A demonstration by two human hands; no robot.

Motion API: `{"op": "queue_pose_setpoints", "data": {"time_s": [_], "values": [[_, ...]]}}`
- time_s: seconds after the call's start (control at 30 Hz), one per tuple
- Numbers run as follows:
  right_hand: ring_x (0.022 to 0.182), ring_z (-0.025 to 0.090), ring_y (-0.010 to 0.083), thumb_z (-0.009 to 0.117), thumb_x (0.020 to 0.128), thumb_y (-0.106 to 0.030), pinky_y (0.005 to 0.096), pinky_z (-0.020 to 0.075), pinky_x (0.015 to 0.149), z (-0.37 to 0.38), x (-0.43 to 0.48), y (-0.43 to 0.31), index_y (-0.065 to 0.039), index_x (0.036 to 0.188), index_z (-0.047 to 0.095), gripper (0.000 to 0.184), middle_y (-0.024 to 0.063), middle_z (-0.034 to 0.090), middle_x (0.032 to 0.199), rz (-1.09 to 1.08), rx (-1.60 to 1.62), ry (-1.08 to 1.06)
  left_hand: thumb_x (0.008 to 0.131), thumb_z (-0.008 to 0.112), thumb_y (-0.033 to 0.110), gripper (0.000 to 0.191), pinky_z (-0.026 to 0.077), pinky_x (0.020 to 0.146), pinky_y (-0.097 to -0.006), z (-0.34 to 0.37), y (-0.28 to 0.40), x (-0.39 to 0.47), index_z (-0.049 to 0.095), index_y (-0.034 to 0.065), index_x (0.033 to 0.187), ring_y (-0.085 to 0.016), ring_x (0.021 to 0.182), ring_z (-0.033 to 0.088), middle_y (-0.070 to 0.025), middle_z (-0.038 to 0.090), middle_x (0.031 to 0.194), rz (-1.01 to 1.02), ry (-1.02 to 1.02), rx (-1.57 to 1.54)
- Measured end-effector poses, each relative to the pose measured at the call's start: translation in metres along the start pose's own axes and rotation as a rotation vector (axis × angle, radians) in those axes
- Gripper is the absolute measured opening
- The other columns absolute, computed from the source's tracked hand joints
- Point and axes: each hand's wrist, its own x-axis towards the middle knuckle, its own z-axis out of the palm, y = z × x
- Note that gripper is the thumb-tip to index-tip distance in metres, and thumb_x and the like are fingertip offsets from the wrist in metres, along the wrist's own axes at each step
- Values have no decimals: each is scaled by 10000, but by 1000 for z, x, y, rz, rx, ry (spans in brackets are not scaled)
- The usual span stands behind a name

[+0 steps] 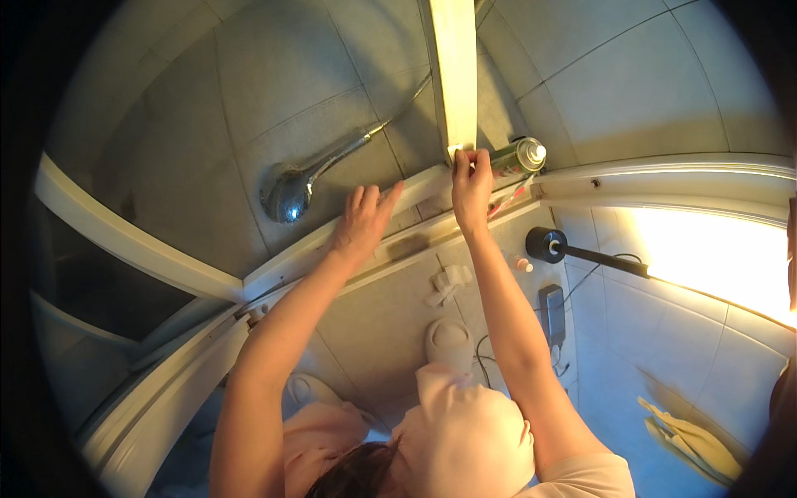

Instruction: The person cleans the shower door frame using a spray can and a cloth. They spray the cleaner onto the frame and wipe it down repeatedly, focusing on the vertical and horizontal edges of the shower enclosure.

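My left hand (364, 218) rests on the white sill (299, 258) of a shower enclosure, fingers somewhat apart and holding nothing. Farther right, my right hand (471, 190) pinches a small white piece (454, 151) against the lower end of an upright white frame bar (457, 75). Its exact kind is too small to tell. Just right of these fingers stands a green spray can (514, 157) with a white nozzle. A pink and white toothbrush (512, 198) leans below the can, partly hidden by my right hand.
A chrome shower head (289, 194) lies on the tiled floor beyond the sill, its hose running behind the bar. Nearer are crumpled white tissue (449, 283), a small bottle (524, 265), a black round-ended stand (546, 244), a black power adapter (551, 314) with cables and a yellowish cloth (694, 439).
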Motion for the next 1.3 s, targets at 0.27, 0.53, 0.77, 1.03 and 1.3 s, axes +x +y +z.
{"op": "queue_pose_setpoints", "data": {"time_s": [0.27, 0.53, 0.77, 1.03, 1.3], "values": [[586, 511, 176, 561, 967, -149, 342, 425, 547, 0, 3, 1, 10, 842, 502, 211, 124, 561, 677, -84, -120, 44, 826, 548, -7, 579, 441, 778, -382, 1, 0, -2, 512, 145, 1383, -244, 817, 460, -81, 438, 855, 18, 11, 13], [644, 557, 396, 568, 951, -129, 443, 433, 596, 6, 2, -13, 17, 854, 472, 200, 220, 576, 714, -146, -199, 101, 824, 545, -1, 597, 435, 773, -379, 3, 0, -3, 490, 148, 1399, -250, 817, 456, -83, 435, 847, 6, 17, -12], [740, 549, 457, 556, 938, -101, 483, 430, 657, 16, -10, -8, 15, 864, 465, 165, 256, 572, 782, -155, -258, 129, 814, 544, -6, 592, 436, 783, -380, 3, 0, -5, 508, 152, 1383, -248, 833, 464, -85, 443, 867, -6, 19, 2], [718, 523, 472, 537, 954, -134, 499, 411, 636, 22, -13, -4, 12, 853, 434, 205, 262, 550, 750, -169, -273, 218, 830, 529, -4, 596, 440, 786, -386, 5, 1, -6, 486, 163, 1400, -255, 826, 468, -84, 455, 872, -17, 20, 4], [719, 533, 465, 545, 950, -132, 487, 425, 639, 27, 3, -32, 13, 855, 452, 196, 256, 558, 761, -188, -236, 256, 826, 513, 21, 612, 442, 813, -401, 7, -2, -8, 450, 169, 1417, -271, 878, 467, -92, 466, 930, -19, -21, 8]]}}
